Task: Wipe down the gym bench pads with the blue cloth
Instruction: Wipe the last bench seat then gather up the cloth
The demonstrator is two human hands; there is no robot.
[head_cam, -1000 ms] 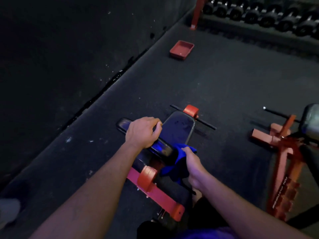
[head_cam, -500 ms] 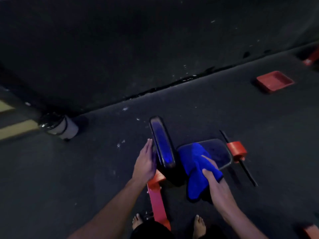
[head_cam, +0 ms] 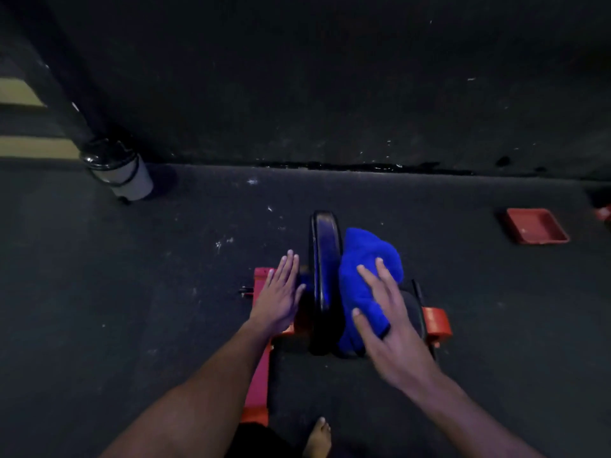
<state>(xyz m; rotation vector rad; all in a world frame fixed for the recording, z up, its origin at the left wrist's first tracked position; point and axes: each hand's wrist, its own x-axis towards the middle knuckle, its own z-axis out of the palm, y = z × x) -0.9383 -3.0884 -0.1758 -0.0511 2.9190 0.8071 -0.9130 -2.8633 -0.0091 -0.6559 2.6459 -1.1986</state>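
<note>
The bench's black back pad stands upright on edge in the middle of the view, on a red frame. My right hand presses the blue cloth flat against the pad's right face, fingers straight and spread. The cloth hides most of the seat pad below it. My left hand lies flat with straight fingers against the pad's left side.
A dark wall runs across the top, meeting the rubber floor. A small grey bin with a black liner stands at the left by a black post. A red tray lies on the floor at right. My bare foot is below.
The view has swung to face the wall. My right hand has slid the cloth up from the seat pad onto the back pad's face, and its fingers have spread flat. My left hand stays flat against the pad.
</note>
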